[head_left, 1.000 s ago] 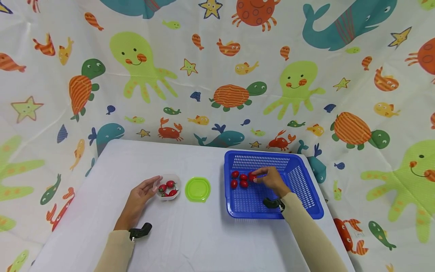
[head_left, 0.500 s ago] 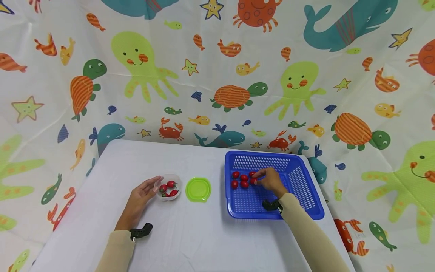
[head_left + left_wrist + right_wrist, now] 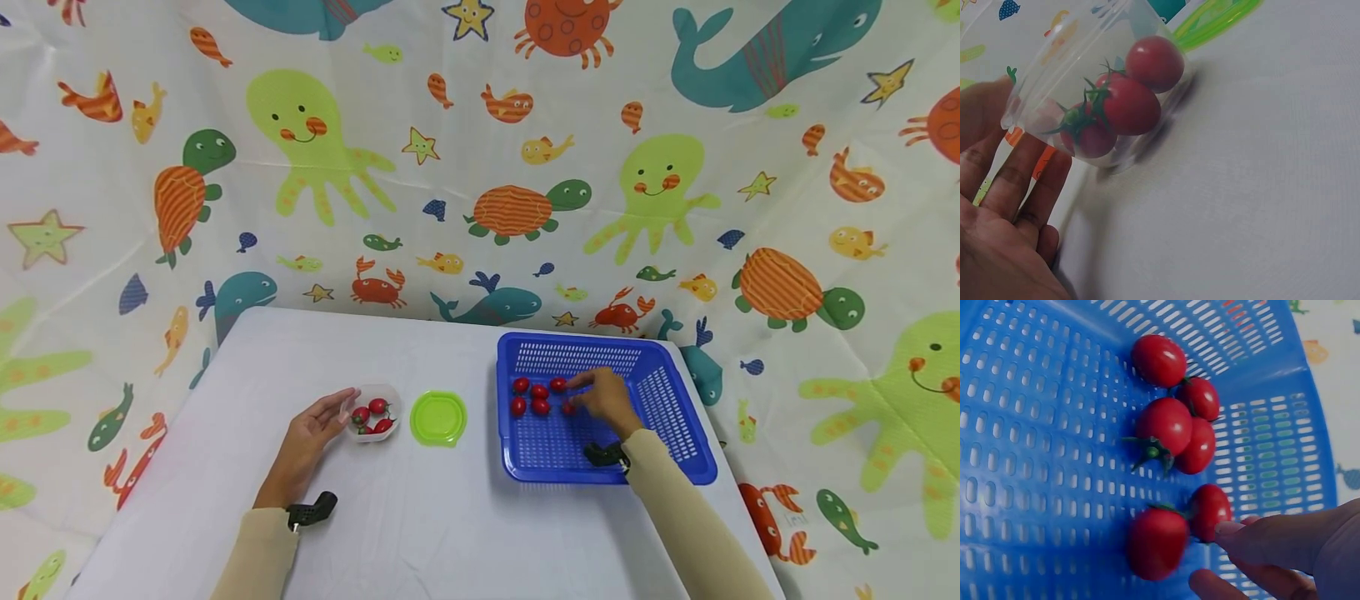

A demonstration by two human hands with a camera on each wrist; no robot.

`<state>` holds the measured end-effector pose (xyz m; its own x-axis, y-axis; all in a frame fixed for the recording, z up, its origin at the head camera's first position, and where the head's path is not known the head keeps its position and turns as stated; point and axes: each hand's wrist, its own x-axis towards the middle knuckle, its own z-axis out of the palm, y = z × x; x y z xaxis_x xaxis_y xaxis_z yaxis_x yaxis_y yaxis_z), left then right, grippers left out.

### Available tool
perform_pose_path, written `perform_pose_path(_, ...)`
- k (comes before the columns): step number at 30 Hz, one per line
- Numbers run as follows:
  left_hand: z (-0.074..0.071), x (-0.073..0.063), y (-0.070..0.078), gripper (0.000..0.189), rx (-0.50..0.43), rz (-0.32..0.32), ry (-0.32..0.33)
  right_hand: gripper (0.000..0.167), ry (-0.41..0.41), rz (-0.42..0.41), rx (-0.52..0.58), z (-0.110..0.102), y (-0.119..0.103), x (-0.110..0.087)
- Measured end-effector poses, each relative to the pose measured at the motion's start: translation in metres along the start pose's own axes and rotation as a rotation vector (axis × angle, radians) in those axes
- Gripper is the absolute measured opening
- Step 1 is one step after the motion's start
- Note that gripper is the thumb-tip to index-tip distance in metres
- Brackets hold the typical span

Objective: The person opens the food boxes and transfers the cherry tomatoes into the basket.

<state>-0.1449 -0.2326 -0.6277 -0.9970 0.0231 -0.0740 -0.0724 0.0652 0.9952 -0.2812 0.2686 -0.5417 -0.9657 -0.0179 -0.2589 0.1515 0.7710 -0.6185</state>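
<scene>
My left hand (image 3: pixel 306 437) is at the left side of a small clear plastic container (image 3: pixel 392 402), which stands on the table. Its fingers (image 3: pixel 1047 187) are fairly straight and rest along the container's wall and rim. Several red cherry tomatoes (image 3: pixel 1132 107) with green stems lie inside. My right hand (image 3: pixel 609 400) is low in the blue basket (image 3: pixel 517 458), over loose cherry tomatoes (image 3: pixel 540 407). One fingertip (image 3: pixel 1230 529) touches or nearly touches a tomato (image 3: pixel 1209 509); another tomato (image 3: pixel 1157 545) lies beside it. No tomato shows pinched in this hand.
A bright green round lid (image 3: pixel 438 418) lies flat between the container and the basket. White cloth covers the table (image 3: pixel 420 517). Behind it hangs a curtain (image 3: pixel 450 167) printed with sea animals. A black wrist camera (image 3: pixel 311 510) sits on the left wrist.
My right hand has shifted slightly right, away from the tomato group. A tomato by its fingers now lies a little farther right and nearer me. The left hand and container stay put.
</scene>
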Motion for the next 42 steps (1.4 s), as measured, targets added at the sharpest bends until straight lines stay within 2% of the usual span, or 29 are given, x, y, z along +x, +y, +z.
perform_pose_path(7, 0.0, 0.001, 0.0, 0.054, 0.01, -0.001, 0.0, 0.027, 0.088, -0.076, -0.061, -0.009, -0.016, -0.008)
perform_pose_path(18, 0.0, 0.0, -0.001, 0.055, -0.003, -0.017, 0.002, 0.027, 0.096, -0.214, 0.012, -0.006, -0.058, -0.029)
perform_pose_path(23, 0.0, -0.001, -0.002, 0.056, -0.005, -0.019, 0.003, 0.028, 0.075, -0.258, 0.036, -0.002, -0.076, -0.038)
perform_pose_path(31, 0.0, 0.0, -0.002, 0.056, -0.019, -0.016, -0.003, 0.029, 0.046, -0.281, 0.06, 0.01, -0.102, -0.05)
perform_pose_path(42, 0.001, -0.003, -0.002, 0.056, -0.001, -0.025, 0.004, 0.027, -0.001, -0.319, 0.146, 0.037, -0.127, -0.06)
